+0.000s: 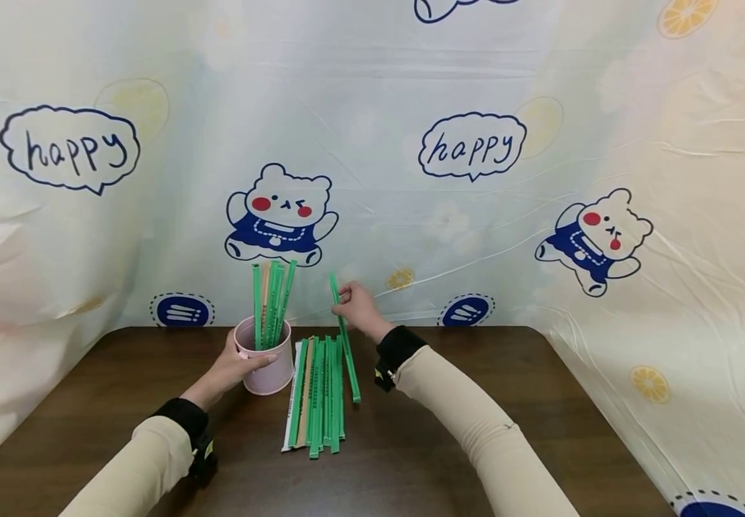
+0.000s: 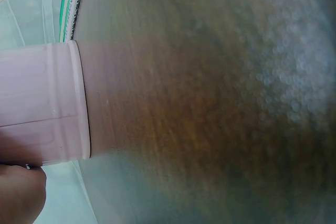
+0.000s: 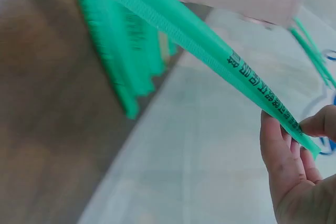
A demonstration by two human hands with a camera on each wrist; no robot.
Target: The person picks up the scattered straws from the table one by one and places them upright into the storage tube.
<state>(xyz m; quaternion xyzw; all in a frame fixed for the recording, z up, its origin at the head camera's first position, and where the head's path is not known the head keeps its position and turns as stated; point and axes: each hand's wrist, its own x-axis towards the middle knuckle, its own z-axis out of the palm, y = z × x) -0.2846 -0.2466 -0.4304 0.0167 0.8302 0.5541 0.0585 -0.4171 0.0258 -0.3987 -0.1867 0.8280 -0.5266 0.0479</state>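
Observation:
My left hand grips a pale pink cup from its left side, thumb across the front. Several straws in green wrappers and one in a tan wrapper stand upright in it. In the left wrist view the cup's wall shows beside part of the hand. My right hand pinches a single green-wrapped straw near its upper end. That straw slants down over the right side of a pile of wrapped straws. In the right wrist view, dark printed characters show on the held straw.
The pile lies on a dark brown wooden table, just right of the cup, with a white wrapper at its left edge. Behind the table hangs a pale curtain printed with bears and lemon slices.

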